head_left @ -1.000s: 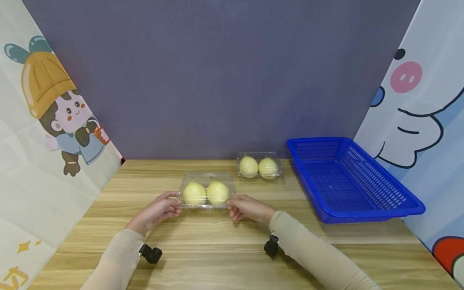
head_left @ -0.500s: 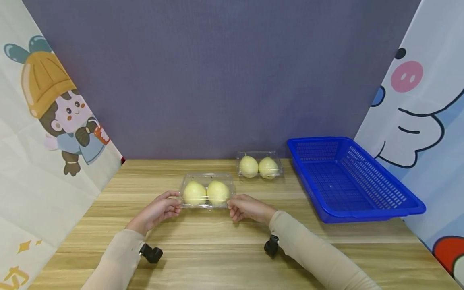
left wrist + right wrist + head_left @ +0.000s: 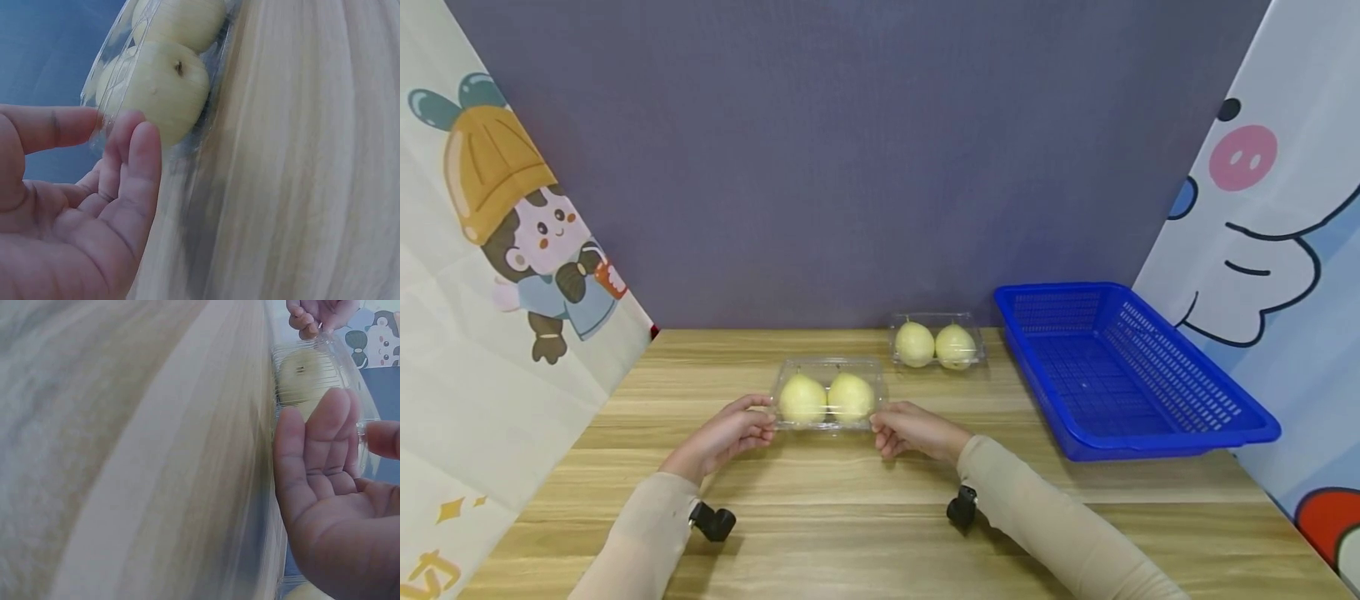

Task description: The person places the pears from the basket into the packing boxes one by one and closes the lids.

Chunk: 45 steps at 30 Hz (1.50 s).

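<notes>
A clear plastic clamshell box (image 3: pixel 827 364) with two pale yellow pears (image 3: pixel 803 400) inside sits at mid-table, a hand at either end. My left hand (image 3: pixel 727 435) pinches its left front corner; in the left wrist view the thumb and fingertips (image 3: pixel 145 140) meet across the clear rim beside a pear (image 3: pixel 165 87). At the right front corner my right hand (image 3: pixel 917 429) pinches the rim between thumb and curled fingers. The right wrist view shows its fingers (image 3: pixel 328 412) covering part of the box, with one pear (image 3: pixel 303 375) visible beyond them.
Behind and to the right stands a second clear box (image 3: pixel 937 319) with two pears, close to the grey back panel (image 3: pixel 850 167). A blue slotted basket (image 3: pixel 1097 400) stands on the right of the wooden table (image 3: pixel 820 533). Cartoon-printed sheets hang at both sides.
</notes>
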Each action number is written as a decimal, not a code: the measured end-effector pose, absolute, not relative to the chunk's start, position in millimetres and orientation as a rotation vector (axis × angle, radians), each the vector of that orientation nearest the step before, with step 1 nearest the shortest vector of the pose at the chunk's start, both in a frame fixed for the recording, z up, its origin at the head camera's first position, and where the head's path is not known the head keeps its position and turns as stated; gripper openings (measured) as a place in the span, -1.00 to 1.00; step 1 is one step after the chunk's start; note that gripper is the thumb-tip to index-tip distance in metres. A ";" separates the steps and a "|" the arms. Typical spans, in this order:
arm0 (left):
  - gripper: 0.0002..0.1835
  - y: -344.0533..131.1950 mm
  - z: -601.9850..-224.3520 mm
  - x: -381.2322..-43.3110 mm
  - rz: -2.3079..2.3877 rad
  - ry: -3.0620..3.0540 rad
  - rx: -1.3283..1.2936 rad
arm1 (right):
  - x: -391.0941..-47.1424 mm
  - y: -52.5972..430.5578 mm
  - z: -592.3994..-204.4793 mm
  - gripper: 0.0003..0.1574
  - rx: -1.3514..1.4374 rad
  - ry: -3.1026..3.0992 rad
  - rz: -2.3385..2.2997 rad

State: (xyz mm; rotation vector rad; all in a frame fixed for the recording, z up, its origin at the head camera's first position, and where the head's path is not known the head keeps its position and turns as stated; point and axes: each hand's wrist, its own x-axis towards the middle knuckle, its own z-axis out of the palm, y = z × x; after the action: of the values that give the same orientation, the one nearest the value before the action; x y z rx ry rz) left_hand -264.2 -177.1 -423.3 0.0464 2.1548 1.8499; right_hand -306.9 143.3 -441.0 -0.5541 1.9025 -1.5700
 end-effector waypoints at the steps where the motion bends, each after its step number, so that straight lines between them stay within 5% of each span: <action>1: -0.46 -177.1 -422.8 -264.1 1.839 2.160 0.050 | -306.8 143.2 -440.9 -0.73 -0.554 1.904 -1.571; 22: -0.39 -177.6 -415.2 -261.0 1.581 2.529 0.094 | -305.9 143.0 -438.6 -0.71 -0.542 1.904 -1.569; 35: -0.43 -168.6 -409.5 -262.5 1.528 2.828 0.341 | -306.4 143.1 -438.9 -0.71 -0.542 1.898 -1.561; 45: -0.21 -150.6 -408.4 -262.9 1.290 3.008 0.448 | -307.4 143.1 -440.7 -0.73 -0.541 1.897 -1.563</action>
State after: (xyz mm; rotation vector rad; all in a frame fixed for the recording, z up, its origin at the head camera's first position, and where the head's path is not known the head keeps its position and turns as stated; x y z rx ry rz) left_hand -262.9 -150.6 -408.4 0.4478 3.0083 1.2899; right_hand -307.4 143.1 -440.7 -0.5412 1.8975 -1.5629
